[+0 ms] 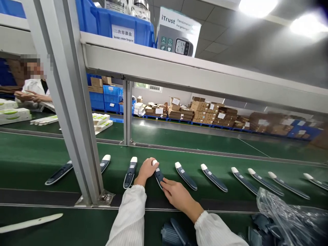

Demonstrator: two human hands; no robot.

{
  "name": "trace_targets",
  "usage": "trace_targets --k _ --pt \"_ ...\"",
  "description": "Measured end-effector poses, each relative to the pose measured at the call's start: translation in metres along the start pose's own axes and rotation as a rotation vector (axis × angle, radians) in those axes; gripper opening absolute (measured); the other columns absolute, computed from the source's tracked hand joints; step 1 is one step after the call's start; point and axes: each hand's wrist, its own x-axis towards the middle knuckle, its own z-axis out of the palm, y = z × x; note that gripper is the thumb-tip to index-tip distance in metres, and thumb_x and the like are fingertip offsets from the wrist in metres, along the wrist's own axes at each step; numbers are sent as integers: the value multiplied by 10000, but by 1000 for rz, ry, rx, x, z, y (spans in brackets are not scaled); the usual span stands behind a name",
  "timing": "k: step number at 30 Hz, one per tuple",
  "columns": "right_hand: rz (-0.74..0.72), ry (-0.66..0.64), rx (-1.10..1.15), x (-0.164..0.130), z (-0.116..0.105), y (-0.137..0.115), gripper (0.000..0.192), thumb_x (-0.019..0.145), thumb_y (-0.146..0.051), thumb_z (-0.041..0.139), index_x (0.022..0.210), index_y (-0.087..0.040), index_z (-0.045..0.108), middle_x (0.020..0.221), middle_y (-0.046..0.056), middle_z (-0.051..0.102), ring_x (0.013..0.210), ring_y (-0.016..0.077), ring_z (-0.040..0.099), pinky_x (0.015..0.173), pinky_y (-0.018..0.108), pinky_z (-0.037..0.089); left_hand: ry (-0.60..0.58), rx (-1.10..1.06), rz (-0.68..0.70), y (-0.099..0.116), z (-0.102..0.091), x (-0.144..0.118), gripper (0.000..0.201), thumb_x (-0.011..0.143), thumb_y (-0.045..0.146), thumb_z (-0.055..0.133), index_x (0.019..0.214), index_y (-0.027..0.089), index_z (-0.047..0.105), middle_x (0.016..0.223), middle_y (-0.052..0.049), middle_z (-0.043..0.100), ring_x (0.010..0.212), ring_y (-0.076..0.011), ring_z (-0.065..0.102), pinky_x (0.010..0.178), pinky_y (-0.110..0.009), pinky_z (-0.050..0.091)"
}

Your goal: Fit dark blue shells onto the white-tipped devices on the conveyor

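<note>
A slim dark-blue handheld device with a white tip [158, 175] lies on the green conveyor belt, between my two hands. My left hand [147, 169] is closed round its white upper end. At the lower end, the thumb and fingers of my right hand [178, 194] grip the dark body. Left of my left hand lies a similar device [130, 172] with an open recess in its body. Another white-tipped device [186, 176] rests to the right, apart from my hands. Dark-blue plastic covers [171, 234] sit below my right wrist.
Several more devices [214, 177] lie along the belt. A metal post [69, 102] rises at left, beneath a white shelf beam [192, 68]. A clear plastic bag [284, 212] sits lower right, a pale strip [30, 222] lower left. A co-worker [36, 90] is across the line.
</note>
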Motion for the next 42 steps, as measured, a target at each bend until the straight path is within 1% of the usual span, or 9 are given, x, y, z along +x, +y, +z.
trace_targets --k 3,11,17,28,31,34,36,39,42 --pt "-11 -27 -69 -8 2 1 408 951 -181 457 1334 -169 594 1390 141 579 1268 253 562 1052 383 484 -16 -9 8 7 4 -2 255 889 375 533 1029 203 658 1072 -88 682 1012 -235 640 896 -316 464" --pt "56 -143 -181 -15 -22 -3 394 933 -142 478 1304 -168 608 1389 123 584 1232 280 585 1024 394 505 -23 -4 45 17 20 0 251 900 384 544 1034 199 649 1036 -83 682 971 -218 637 868 -297 461" --pt "72 -172 -273 -19 -25 -4 418 897 -56 421 1257 -111 627 1318 172 624 1147 292 632 975 401 528 -12 44 13 33 38 -1 287 908 400 540 1075 190 639 1053 -105 669 1001 -237 624 866 -315 453" --pt "182 -134 -179 -34 -30 23 429 893 -49 451 1265 -146 641 1372 121 598 1249 246 570 1045 350 474 -43 61 19 50 65 -3 371 939 425 490 1202 184 591 1163 -130 625 1093 -266 589 867 -331 439" --pt "184 -145 -163 -36 -40 28 397 902 -85 496 1250 -190 656 1385 81 594 1267 248 552 1050 355 464 -48 76 35 55 69 -7 483 951 421 471 1345 143 503 1241 -160 599 1171 -283 557 933 -348 430" --pt "258 -69 -137 -46 -51 16 361 947 -241 530 1290 -187 629 1388 99 589 1267 280 539 1026 384 467 46 92 160 64 63 -17 595 963 414 453 1478 137 344 1401 -164 504 1288 -282 472 1022 -354 400" --pt "317 -51 -47 -56 -55 -4 368 956 -378 535 1261 -206 648 1246 100 679 1112 268 629 931 358 501 175 114 281 71 51 -24 550 986 396 396 1484 168 344 1454 -134 465 1313 -264 444 1066 -356 376" --pt "290 -197 99 -70 -55 -32 325 878 -499 615 1050 -252 738 935 47 738 818 220 672 729 293 492 333 174 344 73 26 -31 472 1006 367 315 1421 185 446 1405 -124 516 1257 -264 484 1048 -384 395" --pt "225 -311 163 -75 -56 -43 198 807 -398 670 893 -240 755 834 25 711 727 191 634 643 265 433 318 231 290 54 4 -30 470 988 389 350 1394 193 479 1386 -120 538 1227 -292 500 977 -416 445"
